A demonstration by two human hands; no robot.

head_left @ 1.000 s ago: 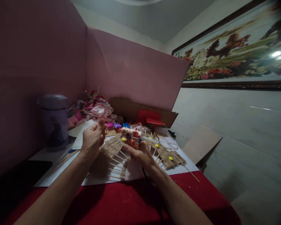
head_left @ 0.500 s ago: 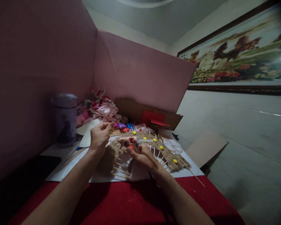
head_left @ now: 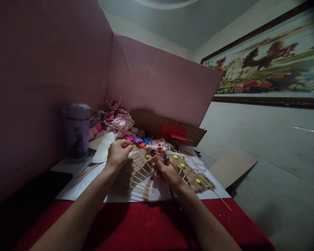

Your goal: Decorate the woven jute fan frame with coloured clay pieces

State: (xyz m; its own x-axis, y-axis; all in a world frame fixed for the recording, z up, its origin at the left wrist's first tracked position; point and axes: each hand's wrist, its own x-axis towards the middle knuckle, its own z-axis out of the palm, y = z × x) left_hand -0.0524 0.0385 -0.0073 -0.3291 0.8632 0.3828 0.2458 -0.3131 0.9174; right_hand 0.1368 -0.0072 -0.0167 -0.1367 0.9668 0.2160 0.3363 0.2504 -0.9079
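In the head view, my right hand (head_left: 166, 169) is wrapped round a flower-patterned hot glue gun (head_left: 157, 150); a pale glue stick juts from its right end and a dark cord hangs below. My left hand (head_left: 119, 153) pinches a small yellow piece (head_left: 129, 145) between thumb and fingertips, mostly hidden. Under both hands lies a fan-shaped weave of brown twine (head_left: 138, 161) on thin wooden sticks. Several yellow round pieces (head_left: 182, 165) dot its band. A pale panel (head_left: 159, 190) fills part of its lower middle, partly covered by my right hand's shadow.
A purple lidded cup (head_left: 77, 136) stands at the left, by white scalloped sheets (head_left: 104, 148). Behind are a pink cloth heap (head_left: 121, 123), coloured packets (head_left: 138, 140), red paper (head_left: 174, 131) and cardboard (head_left: 146, 118). White sheeting covers part of a red cloth (head_left: 136, 226). Loose sticks (head_left: 218, 197) lie right.
The glue gun has risen and turned in my right hand, its stick now pointing right behind it. My left hand has shifted slightly right and down, still pinching. The whole view has shifted slightly.
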